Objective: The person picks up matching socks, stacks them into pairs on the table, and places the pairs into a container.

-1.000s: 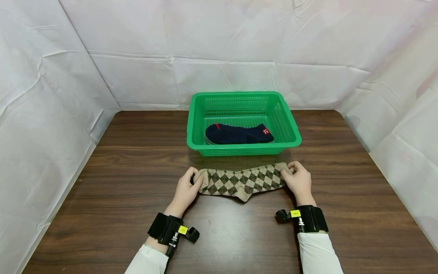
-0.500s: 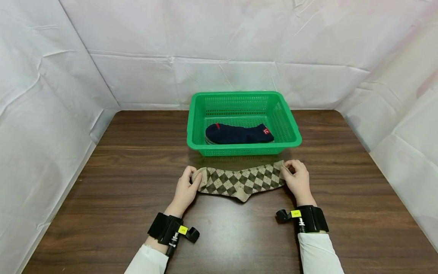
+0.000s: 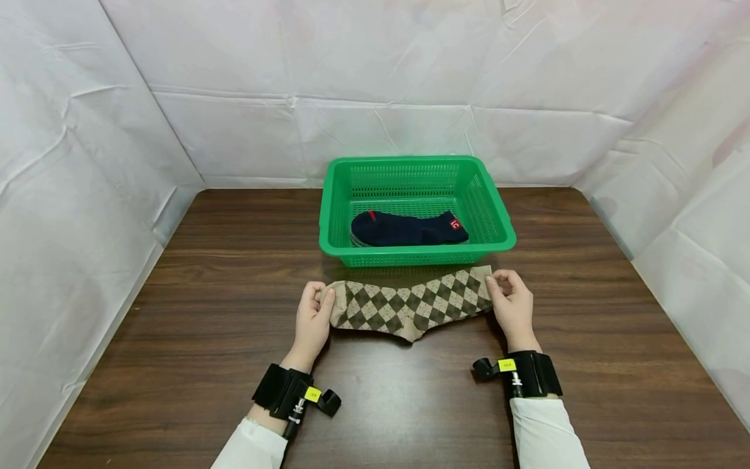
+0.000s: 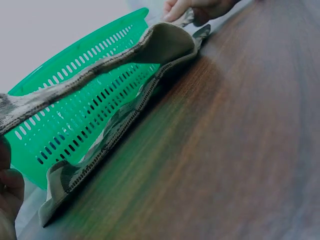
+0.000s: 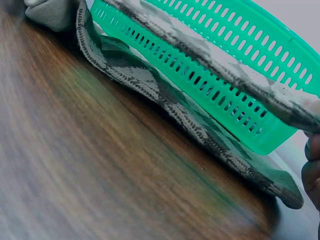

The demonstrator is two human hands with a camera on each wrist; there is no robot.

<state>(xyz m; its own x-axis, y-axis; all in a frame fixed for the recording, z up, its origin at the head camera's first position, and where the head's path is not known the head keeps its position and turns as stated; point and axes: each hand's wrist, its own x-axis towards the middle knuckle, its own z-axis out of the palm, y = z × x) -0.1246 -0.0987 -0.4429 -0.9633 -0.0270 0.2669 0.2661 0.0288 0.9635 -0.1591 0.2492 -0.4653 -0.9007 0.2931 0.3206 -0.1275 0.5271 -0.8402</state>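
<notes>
A beige and dark green argyle sock (image 3: 430, 305) is stretched between the two hands in the head view. The left hand (image 3: 310, 324) pinches its plain toe end, and the right hand (image 3: 513, 306) pinches the opposite end. Both wrist views show this upper sock (image 4: 107, 61) raised above a second matching sock (image 5: 172, 107), which lies along the table with a gap between them. From the head, the upper sock hides most of the lower one. At the edge of the right wrist view, the right hand's fingers (image 5: 312, 172) are partly cut off.
Just beyond the socks stands a green perforated basket (image 3: 418, 259). Inside lie dark navy socks (image 3: 404, 230) with a red label. The brown wooden table (image 3: 193, 293) is bordered by white sheeting (image 3: 375, 65) at the back and both sides.
The upper sock has come up and slightly toward the basket, its right end most. It is stretched longer, and the left hand has shifted a little left.
</notes>
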